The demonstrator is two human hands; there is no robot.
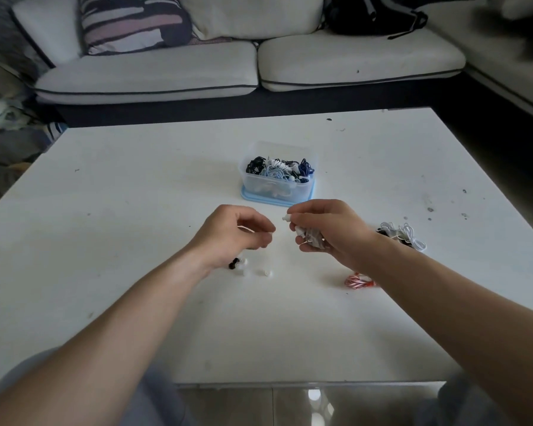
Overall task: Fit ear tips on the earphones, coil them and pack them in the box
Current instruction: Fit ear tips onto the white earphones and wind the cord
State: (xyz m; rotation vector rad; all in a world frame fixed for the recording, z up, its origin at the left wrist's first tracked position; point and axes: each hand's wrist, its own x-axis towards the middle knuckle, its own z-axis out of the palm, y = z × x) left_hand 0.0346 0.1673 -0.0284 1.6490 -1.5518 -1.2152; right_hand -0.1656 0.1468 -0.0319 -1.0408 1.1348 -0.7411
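Right hand (pixel 326 229): white earphones (pixel 308 236) are gripped, above table (pixel 136 179) centre.
Left hand (pixel 237 230): small white part (pixel 270 233) is pinched; identity not discernible.
Box (pixel 302 189): placed toward far edge, filled with coiled earphones (pixel 277 170).

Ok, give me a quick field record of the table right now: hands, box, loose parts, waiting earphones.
left hand: pinches a small white item, too tiny to identify
right hand: grips a white earphone bundle, one earbud poking out toward the left hand
box: clear, open, on a blue lid, holds coiled earphones
ear tips: loose, black and white, on the table by the left wrist
waiting: red-striped set and a white-and-black pile near the right forearm
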